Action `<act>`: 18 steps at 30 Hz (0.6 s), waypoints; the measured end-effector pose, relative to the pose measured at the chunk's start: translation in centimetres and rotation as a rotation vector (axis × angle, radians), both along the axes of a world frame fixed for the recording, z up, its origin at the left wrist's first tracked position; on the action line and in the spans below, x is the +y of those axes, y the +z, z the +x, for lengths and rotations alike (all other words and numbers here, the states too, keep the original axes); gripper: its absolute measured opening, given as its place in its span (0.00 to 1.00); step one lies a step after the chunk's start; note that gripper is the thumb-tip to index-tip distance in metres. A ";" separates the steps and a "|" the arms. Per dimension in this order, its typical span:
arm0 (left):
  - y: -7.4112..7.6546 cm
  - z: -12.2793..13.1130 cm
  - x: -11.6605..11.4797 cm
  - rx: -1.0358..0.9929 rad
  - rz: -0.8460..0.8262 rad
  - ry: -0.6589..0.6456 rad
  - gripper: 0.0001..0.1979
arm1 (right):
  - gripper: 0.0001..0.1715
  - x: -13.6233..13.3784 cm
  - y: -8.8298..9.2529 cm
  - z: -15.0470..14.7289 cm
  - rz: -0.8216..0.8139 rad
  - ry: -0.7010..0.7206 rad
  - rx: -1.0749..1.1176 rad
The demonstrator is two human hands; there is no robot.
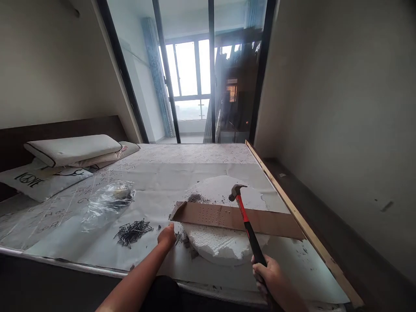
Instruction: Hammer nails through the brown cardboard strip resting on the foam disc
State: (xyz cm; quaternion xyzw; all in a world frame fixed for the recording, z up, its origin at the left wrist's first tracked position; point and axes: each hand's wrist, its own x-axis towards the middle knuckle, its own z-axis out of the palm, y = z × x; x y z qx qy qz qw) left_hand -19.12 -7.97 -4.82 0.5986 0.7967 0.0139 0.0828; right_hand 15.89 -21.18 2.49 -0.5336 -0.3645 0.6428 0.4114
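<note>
My right hand (266, 275) is wrapped round the black grip of a claw hammer (246, 221). Its head is raised over a brown strip of board (208, 215), which has rows of small holes or nail heads left of its middle. Under the strip lies a broken-edged slab of white foam (221, 245). At the strip's left end my left hand (167, 235) is closed, and what its fingers hold, if anything, is hidden. A few loose nails (177, 237) lie just beside it. Further left is a pile of nails (133, 232).
A pale sheet (156, 177) covers much of the bed. A clear plastic bag (112, 199) lies behind the nail pile, and pillows (73, 149) rest at the left. Along the right edge runs a wooden rail (292, 210). Dark crumbs (196, 198) are scattered on the foam.
</note>
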 end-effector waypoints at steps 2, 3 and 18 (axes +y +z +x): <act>0.6 0.0 0.1 0.013 0.002 0.016 0.19 | 0.11 0.0 0.2 0.1 -0.007 0.000 0.003; 1.0 -0.1 0.0 0.012 0.012 0.023 0.19 | 0.10 0.0 0.3 0.2 -0.005 -0.001 0.004; 9.0 8.9 -4.5 -1.082 0.206 -0.254 0.23 | 0.09 -0.7 1.7 1.6 -0.025 0.023 -0.022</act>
